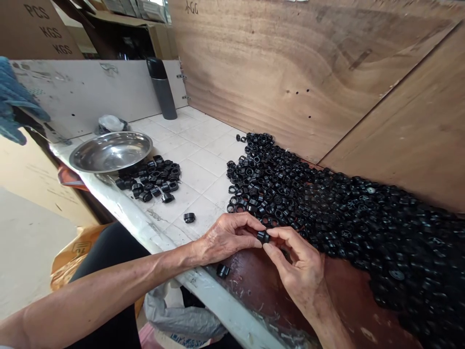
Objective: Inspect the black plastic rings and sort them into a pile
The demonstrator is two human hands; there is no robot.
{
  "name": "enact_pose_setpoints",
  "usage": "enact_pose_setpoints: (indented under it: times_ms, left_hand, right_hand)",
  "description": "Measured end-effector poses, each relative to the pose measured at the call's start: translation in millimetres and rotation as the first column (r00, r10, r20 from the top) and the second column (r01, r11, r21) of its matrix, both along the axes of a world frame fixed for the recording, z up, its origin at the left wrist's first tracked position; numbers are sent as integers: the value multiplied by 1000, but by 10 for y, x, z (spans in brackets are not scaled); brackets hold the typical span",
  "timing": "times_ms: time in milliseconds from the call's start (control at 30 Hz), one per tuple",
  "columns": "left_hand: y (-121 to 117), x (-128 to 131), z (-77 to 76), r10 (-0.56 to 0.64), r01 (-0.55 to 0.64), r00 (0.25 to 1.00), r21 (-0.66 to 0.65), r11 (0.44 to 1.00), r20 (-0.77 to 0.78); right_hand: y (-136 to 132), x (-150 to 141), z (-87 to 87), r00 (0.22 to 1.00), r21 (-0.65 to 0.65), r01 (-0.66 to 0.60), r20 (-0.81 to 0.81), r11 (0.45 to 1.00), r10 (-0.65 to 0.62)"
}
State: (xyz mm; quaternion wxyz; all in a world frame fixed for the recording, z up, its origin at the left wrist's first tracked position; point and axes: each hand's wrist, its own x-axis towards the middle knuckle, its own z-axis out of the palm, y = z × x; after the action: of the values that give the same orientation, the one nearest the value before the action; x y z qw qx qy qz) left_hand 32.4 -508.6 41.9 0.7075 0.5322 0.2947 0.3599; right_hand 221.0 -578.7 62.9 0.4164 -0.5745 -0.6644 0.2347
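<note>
L hand [230,236] and R hand [305,265] were both pinched narrow on one small blk part [263,236], thumb and fingertips either side, L from its left, R from its right. Part = short, stubby cylinder, glossy, prob. plastic, held just above the worktop near the big heap's near edge.

Big heap [327,208] of similar blk pcs ran off to the right: short rings, open centres, shiny rims, some w/ spoked or disc-like faces, piled against a plywood panel [261,63] w/ wavy grain and a few dark holes. Smaller pile [158,178] sat left on white tiles [207,167], smooth squares w/ thin joints, a bit scuffed. One loose ring [189,217] lay apart btwn that pile and L hand; another loose pc [223,271] was just below L wrist, nr the table edge.

Under the hands: reddish-brown sheet [348,283], smooth, slightly shiny, scratched. Shallow round metal bowl [112,151], polished, stood beside/partly over the small pile. Behind: dark grey cylindrical bottle [164,94] w/ blk cap, upright nr the corner, and crumpled clear plastic [111,122]. Blue cloth item [18,102], fuzzy texture, hung over the white board [101,94] at far left.
</note>
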Motion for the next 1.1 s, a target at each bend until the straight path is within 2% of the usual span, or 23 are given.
enact_pose_setpoints:
  times_ms: [133, 267, 433, 567, 767, 900, 1000, 1100]
  left_hand:
    - [8, -2, -30, -8, 9, 1000, 52, 999, -16]
    - [24, -2, -46, 9, -2, 999, 132, 991, -54]
    - [25, -7, -46, 14, -3, 998, 177, 984, -60]
    - [25, -13, -39, 2, 10, 999, 222, 975, -53]
    - [25, -9, -25, 12, -1, 999, 201, 980, -53]
    - [21, -7, -33, 13, -1, 998, 204, 979, -57]
    - [36, -17, -43, 24, -3, 998, 322, 947, -61]
    - [61, -32, -49, 28, 11, 997, 492, 871, -71]
  right_hand:
    - [-7, 5, -39, 992, -64, 59, -112, 996, -66]
    - [-28, -11, -81, 984, -97, 119, -119, 988, -130]
    - [-24, -23, -124, 986, -65, 125, -103, 990, -131]
    - [10, -31, -108, 989, -3, 75, -128, 997, -75]
    - [6, -31, -24, 999, 85, 43, -21, 995, -41]
    - [-8, -23, -83, 998, 89, 64, -8, 994, -64]
    - [-7, -27, -154, 992, 56, 126, -21, 990, -125]
    - [2, -45, -158, 987, 93, 151, 37, 984, -155]
